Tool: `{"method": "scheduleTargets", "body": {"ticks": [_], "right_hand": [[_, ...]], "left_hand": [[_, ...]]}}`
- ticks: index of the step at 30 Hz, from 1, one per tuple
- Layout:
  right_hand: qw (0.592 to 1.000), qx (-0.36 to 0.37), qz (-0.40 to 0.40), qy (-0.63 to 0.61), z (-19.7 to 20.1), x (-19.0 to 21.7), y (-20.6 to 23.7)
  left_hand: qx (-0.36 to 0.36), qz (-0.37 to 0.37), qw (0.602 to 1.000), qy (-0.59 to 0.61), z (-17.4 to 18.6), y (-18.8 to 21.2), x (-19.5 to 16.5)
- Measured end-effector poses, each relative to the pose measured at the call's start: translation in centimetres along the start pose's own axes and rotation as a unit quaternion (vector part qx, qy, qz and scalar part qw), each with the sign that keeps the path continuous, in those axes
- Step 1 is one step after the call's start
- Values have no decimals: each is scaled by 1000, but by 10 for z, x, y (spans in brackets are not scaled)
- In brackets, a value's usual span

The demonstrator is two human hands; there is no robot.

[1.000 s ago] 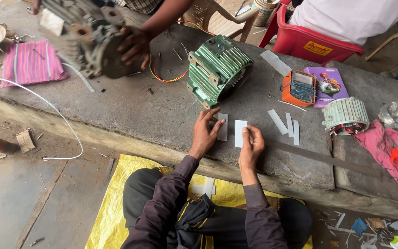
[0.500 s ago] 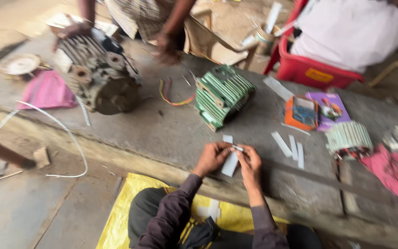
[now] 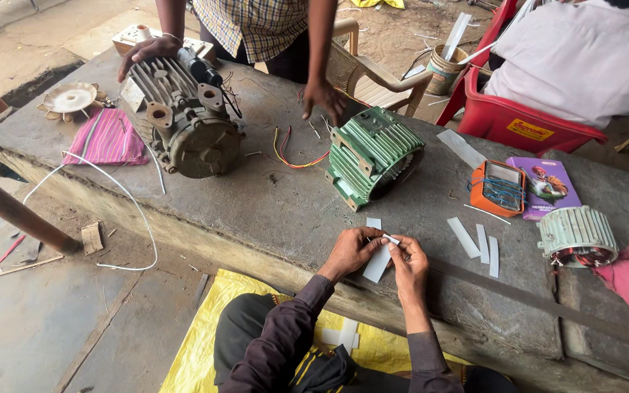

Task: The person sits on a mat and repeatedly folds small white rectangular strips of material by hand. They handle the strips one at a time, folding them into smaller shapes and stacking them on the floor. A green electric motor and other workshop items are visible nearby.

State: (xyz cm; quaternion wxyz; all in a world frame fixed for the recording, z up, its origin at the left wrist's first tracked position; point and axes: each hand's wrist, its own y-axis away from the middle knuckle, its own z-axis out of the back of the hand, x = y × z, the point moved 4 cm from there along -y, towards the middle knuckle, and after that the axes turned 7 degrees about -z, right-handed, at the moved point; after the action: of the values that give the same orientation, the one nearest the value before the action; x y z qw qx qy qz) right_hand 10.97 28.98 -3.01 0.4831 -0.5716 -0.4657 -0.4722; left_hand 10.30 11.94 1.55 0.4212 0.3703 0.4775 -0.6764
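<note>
On the rough concrete slab [image 3: 271, 196], left hand [image 3: 349, 251] and right hand [image 3: 409, 263] each pinch a thin white paper strip [image 3: 378, 262]

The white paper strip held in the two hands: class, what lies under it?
Under the white paper strip, pinched by the left hand and right hand, lies the grey stone slab. Another small white strip lies just beyond. The slab directly beneath is hidden.

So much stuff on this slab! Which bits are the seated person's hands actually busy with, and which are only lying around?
In hand:
- left hand and right hand, pinching one white paper strip between them

Lying about:
- three spare white strips
- green finned motor housing
- grey motor, under another person's hand
- orange meter
- pale green stator
- pink cloth
</note>
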Motion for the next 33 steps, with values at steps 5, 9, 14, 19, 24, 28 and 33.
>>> {"method": "scheduleTargets", "body": {"ticks": [5,9,14,19,24,28,33], "right_hand": [[1000,-1,6,8,1,0,1],[1000,-1,-6,19,0,2,3],[1000,0,-2,16,-1,7,6],[1000,-15,-1,22,2,7,7],[999,-16,19,21,3,8,6],[999,-15,26,31,2,12,7],[999,-29,27,30,0,17,7]], "left_hand": [[-9,-27,1000,-11,0,1,0],[1,-24,1000,-8,0,1,0],[7,-3,1000,-8,1,3,-4],[-5,-5,1000,21,1,4,-7],[-7,39,998,45,0,3,-3],[1,20,999,45,-2,2,-5],[-17,-47,999,-3,-1,4,-12]]}}
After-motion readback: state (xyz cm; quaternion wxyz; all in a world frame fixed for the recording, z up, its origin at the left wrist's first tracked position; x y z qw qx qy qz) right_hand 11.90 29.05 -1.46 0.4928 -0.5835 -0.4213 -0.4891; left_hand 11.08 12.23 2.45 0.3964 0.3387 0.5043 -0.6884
